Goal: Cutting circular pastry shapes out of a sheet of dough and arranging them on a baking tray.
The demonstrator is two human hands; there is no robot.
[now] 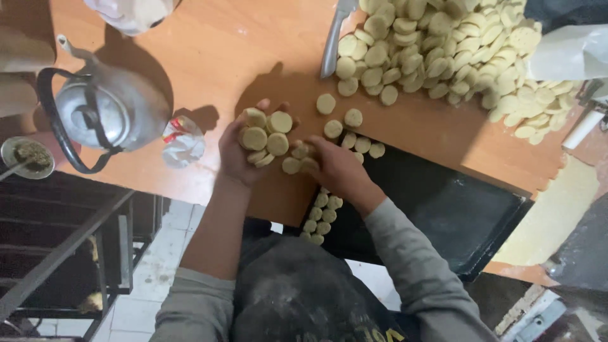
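My left hand (235, 158) is cupped palm up over the wooden table (209, 57) and holds several pale round dough discs (265, 138). My right hand (335, 168) is beside it, fingers closed on a few more discs (300, 158) at the table's front edge. A large heap of the same discs (443, 50) lies at the back right of the table. A few loose discs (342, 123) lie between the heap and my hands. A dark baking tray (443, 215) sits below the table edge, with two short rows of discs (320, 215) along its left side.
A metal kettle (107, 107) with a black handle stands at the left. A crumpled wrapper (182, 140) lies next to it. A metal blade (334, 38) rests by the heap. A small bowl with a spoon (26, 157) is at far left. A rolled dough sheet (557, 215) lies right.
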